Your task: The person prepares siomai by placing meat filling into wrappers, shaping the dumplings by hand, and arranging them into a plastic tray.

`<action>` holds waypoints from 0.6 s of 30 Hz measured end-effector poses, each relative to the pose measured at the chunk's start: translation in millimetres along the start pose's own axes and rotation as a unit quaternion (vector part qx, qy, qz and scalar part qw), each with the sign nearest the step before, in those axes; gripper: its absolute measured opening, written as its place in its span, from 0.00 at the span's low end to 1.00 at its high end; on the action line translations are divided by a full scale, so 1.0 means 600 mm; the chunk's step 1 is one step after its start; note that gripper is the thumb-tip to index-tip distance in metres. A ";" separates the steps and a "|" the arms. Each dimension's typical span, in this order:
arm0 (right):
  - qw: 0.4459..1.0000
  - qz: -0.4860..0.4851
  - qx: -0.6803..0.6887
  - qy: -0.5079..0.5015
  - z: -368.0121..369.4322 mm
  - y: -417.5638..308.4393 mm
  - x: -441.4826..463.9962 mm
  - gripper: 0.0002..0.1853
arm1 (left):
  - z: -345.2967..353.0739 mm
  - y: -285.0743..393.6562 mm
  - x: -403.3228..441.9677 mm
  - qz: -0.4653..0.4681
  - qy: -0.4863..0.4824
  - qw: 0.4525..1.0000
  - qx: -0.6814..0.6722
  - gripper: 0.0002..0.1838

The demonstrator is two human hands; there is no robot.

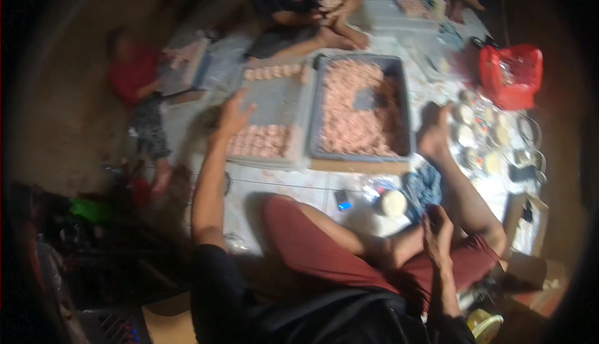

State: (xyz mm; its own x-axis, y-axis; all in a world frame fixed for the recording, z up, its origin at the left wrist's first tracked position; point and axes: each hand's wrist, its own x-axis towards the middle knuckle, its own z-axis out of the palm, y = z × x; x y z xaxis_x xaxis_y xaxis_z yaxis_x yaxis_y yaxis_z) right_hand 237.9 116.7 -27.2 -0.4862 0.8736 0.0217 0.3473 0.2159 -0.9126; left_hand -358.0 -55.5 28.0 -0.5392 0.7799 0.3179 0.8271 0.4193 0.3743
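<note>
My left hand (236, 114) reaches out with fingers spread at the left edge of a pale shallow tray (274, 104). Whether it touches the tray I cannot tell. Rows of small pinkish pieces (262, 140) lie at the tray's near end, with one more row at its far end. Beside it stands a grey tub (409, 113) heaped with loose pink pieces (349, 119), its grey bottom showing in one spot. My right hand (439, 227) is above my lap, fingers curled; what they hold is blurred and dark. Close to it lies a bunched blue cloth (423, 188).
A round cream-coloured piece (393, 203) and a small blue item (344, 205) lie on the tiled floor. Several jar-like containers (483, 132) and a red plastic bag (511, 76) stand at right. Other people sit at the back and left, with another tray (196, 63) near one.
</note>
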 end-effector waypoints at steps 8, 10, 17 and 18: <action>0.984 -0.100 -0.130 -0.063 -0.006 -0.091 0.130 0.04 | 0.185 0.424 -0.209 0.019 -0.059 0.915 -0.399 0.08; 0.970 -0.151 -0.166 -0.091 -0.004 -0.109 0.156 0.04 | 0.263 0.483 -0.253 0.067 -0.152 0.921 -0.353 0.17; 0.970 -0.166 -0.152 -0.096 0.009 -0.117 0.131 0.05 | 0.438 0.506 -0.332 0.297 -0.133 0.939 -0.112 0.25; 0.978 -0.131 -0.138 -0.089 0.010 -0.106 0.121 0.06 | 0.442 0.509 -0.327 0.302 -0.133 0.937 -0.114 0.25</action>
State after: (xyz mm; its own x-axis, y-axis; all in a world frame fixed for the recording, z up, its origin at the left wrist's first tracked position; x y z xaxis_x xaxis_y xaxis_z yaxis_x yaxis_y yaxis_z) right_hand 175.6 164.0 30.2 -0.7104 0.6882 0.1474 0.3826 0.5534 -0.7398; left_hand 42.7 42.9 -151.0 0.1006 0.9436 0.3154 0.8970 -0.2232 0.3816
